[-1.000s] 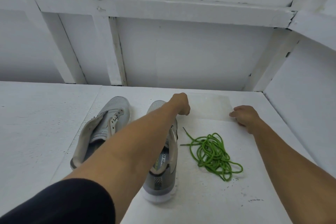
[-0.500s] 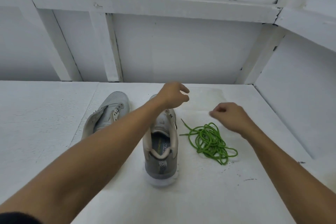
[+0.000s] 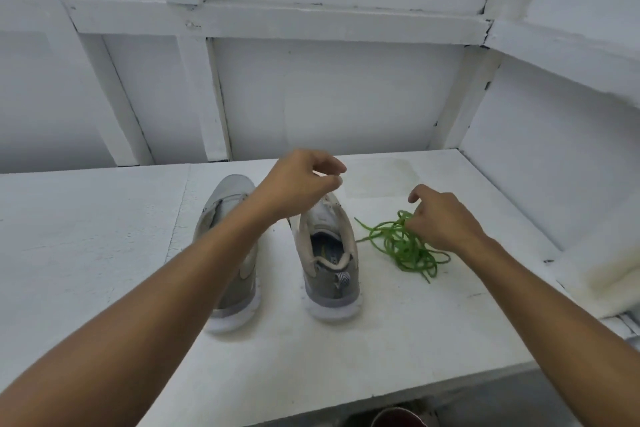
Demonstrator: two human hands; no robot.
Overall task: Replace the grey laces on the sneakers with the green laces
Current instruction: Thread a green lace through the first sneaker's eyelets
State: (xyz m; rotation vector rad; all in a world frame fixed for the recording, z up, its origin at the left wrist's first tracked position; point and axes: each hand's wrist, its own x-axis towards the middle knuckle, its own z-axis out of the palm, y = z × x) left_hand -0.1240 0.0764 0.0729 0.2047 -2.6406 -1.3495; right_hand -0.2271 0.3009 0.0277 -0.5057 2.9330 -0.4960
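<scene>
While the left hand (image 3: pixel 304 184) hangs slack over the right sneaker (image 3: pixel 329 253), the right hand (image 3: pixel 441 222) paws the green laces (image 3: pixel 398 246) beside it, grip unclear, so next it needs a lace end.

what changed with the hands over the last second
The left hand rose off the table and now hovers over the sneaker beside the green laces. The right hand moved off the table onto the laces, fingers curling into the bundle. That sneaker and the other sneaker stayed put.

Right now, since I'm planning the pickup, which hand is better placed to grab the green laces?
Right: the right hand is at the green laces, fingers curled; the left hand hangs above a sneaker.
</scene>
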